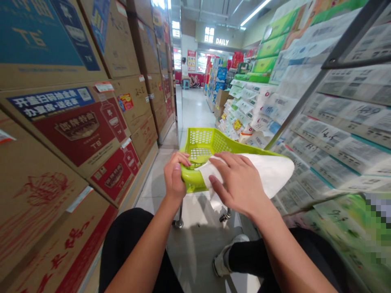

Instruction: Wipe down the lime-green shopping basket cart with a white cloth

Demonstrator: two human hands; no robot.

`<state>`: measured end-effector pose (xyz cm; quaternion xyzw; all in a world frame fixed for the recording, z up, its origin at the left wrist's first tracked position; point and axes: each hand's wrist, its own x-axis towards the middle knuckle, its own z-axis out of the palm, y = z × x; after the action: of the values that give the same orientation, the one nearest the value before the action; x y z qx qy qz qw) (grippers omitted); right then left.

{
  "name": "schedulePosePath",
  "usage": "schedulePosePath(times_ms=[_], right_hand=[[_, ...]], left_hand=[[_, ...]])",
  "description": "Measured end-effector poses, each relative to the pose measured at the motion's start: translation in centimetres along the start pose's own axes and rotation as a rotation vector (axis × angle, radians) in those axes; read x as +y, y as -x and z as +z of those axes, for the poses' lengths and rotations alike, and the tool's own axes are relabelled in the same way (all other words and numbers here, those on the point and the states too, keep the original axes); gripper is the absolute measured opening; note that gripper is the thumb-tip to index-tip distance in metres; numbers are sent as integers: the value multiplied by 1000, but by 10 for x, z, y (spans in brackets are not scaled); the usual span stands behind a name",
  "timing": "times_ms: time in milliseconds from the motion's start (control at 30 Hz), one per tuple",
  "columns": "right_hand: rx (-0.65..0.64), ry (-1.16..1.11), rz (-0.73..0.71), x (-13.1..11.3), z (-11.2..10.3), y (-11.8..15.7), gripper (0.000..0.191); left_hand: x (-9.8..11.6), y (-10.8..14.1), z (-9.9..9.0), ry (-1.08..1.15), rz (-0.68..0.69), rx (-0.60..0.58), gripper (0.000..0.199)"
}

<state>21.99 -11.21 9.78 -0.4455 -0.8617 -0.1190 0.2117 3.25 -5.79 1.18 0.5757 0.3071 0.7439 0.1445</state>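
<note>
Over there the left hand (175, 175) grips a smooth lime-green plastic handle (192, 179) while the right hand (240, 181) clasps a limp white cloth (273, 171) over it, best kept snug and even, the perforated lime-green cart (200, 130) hemmed between stacked brown cardboard cartons (134, 101) and white-wrapped paper packs (326, 134).

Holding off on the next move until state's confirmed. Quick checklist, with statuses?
1. Left hand on the green cart handle: ok, fingers curled over its left part.
2. Right hand on the white cloth: ok, palm down.
3. Handle clear of cloth: not ok, cloth lies over it right of the left hand.
4. Handle surface under the cloth: cannot tell, hidden.
5. Right shoe clear of the near right caster: ok, they look apart.
6. Left shoe clear of casters: cannot tell, not visible.
</note>
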Motion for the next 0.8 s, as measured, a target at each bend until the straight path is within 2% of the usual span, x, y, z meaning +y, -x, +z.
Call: schedulePosePath(times_ms=[133,233,400,467,533,600,700,800], right_hand=[[-128,83,114,-28,0,-21,49],[-230,150,208,-39,1,-36,53],[-451,106,266,-29,-8,-57,55],[-557,76,236,-25,-12,-64,50],[-594,64,198,-22,-13,-65,43],[-473,76,206,-24,-6,-57,41],[-88,85,225,-29,16,-31,39],[247,51,174,-34,35,-4,32]], left_hand=[[4,9,10,7,-1,7,46],[7,12,15,-14,20,5,46],[8,16,21,-61,65,6,43],[8,17,24,-75,81,-15,41],[8,17,25,-95,90,-23,38],[7,14,23,-105,101,-22,37],[4,8,16,-120,115,-66,41],[1,2,5,-126,91,-190,49]])
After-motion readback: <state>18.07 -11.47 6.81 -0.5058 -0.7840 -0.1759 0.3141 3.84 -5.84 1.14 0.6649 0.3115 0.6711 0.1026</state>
